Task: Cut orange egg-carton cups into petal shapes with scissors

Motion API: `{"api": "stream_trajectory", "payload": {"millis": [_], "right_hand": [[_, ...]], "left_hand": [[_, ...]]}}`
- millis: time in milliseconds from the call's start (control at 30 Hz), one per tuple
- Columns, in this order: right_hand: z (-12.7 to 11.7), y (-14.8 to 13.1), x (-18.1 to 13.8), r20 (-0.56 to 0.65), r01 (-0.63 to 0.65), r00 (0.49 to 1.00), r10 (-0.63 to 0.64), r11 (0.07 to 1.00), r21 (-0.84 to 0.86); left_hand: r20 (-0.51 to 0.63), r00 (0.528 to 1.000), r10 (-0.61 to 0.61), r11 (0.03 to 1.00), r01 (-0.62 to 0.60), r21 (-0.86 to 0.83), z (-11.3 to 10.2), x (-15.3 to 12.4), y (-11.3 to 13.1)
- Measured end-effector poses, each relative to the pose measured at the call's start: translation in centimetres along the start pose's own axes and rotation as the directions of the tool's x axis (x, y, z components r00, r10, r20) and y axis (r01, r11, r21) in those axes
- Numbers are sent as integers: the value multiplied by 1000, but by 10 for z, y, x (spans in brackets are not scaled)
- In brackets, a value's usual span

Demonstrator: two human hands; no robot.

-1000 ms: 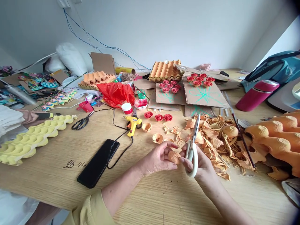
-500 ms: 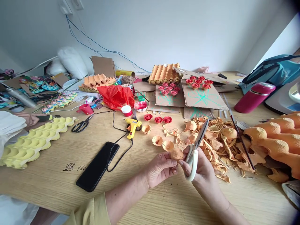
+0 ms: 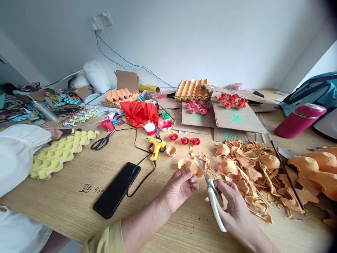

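My left hand [image 3: 179, 188] pinches a small orange egg-carton cup [image 3: 191, 166] above the wooden table [image 3: 65, 196]. My right hand [image 3: 234, 211] grips white-handled scissors [image 3: 213, 196], whose blades point up-left toward the cup. Just behind the cup lie unpainted orange paper flowers [image 3: 181, 163], and further back three red paper roses [image 3: 184, 140]. A heap of orange carton scraps [image 3: 244, 168] lies to the right of my hands.
A black phone [image 3: 117, 189] and a yellow glue gun [image 3: 156, 147] with its cable lie to the left. A yellow egg tray [image 3: 61, 153], black scissors [image 3: 101, 142], a red bag [image 3: 139, 112], cardboard sheets with roses [image 3: 231, 116], a pink bottle [image 3: 300, 119]. Another person's white sleeve [image 3: 18, 154] at left.
My right hand has drawn back toward me and turned the scissors, so the blades now point up-left at the cup. The left hand lifted the cup slightly away. The view shifted.
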State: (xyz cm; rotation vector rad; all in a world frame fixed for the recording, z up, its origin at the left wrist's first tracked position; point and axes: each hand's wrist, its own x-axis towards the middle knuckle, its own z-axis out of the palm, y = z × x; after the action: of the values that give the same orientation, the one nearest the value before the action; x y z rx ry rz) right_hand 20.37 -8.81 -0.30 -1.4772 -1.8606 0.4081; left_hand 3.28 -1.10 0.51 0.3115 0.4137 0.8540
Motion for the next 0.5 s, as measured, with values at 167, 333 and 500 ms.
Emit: {"api": "stream_trajectory", "payload": {"millis": [167, 333, 500], "right_hand": [[0, -1, 1, 23, 72, 997, -70, 991, -111], [-2, -4, 3, 13, 102, 995, -102, 971, -216], [-2, -5, 2, 7, 103, 995, -104, 967, -232]], "left_hand": [[11, 1000, 14, 1000, -14, -2, 3, -1, 1], [39, 999, 34, 998, -35, 43, 5, -3, 0], [61, 997, 37, 990, -45, 132, 4, -4, 0]]}}
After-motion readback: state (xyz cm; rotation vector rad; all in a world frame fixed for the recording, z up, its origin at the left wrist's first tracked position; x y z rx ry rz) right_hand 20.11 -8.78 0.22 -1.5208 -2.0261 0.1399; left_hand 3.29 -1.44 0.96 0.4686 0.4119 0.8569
